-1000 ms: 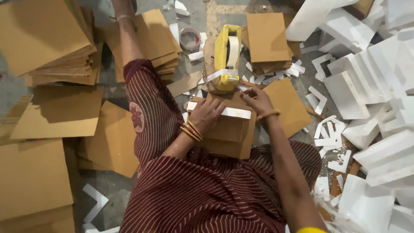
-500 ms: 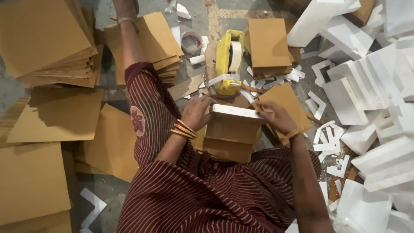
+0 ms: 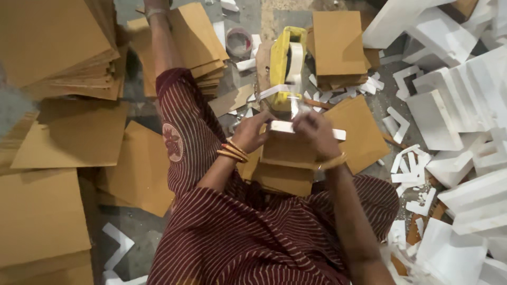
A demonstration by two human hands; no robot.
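the fingers of the left hand (image 3: 252, 132) curl against the left end of a stack of brown cardboard sheets (image 3: 288, 158) held over the lap, pressing its side. the fingers of the right hand (image 3: 317, 133) are bunched on top of the stack, pinching a strip of clear tape (image 3: 293, 108) and pushing down on the white foam strip (image 3: 311, 130) that lies across the stack's upper edge. both forearms come in from below, bent at the elbow, with bangles at the wrists.

half a second ago the right hand sat further to the right, on the stack's corner; now it is at the middle, drawn close to the left hand, and the stack lies flatter.

just beyond the hands a yellow tape dispenser (image 3: 282, 63) stands on the floor, its tape running toward the stack. a small round tub (image 3: 239, 42) sits to its left; its contents cannot be made out. piles of cardboard (image 3: 58, 47) lie to the left, white foam blocks (image 3: 465, 105) to the right.
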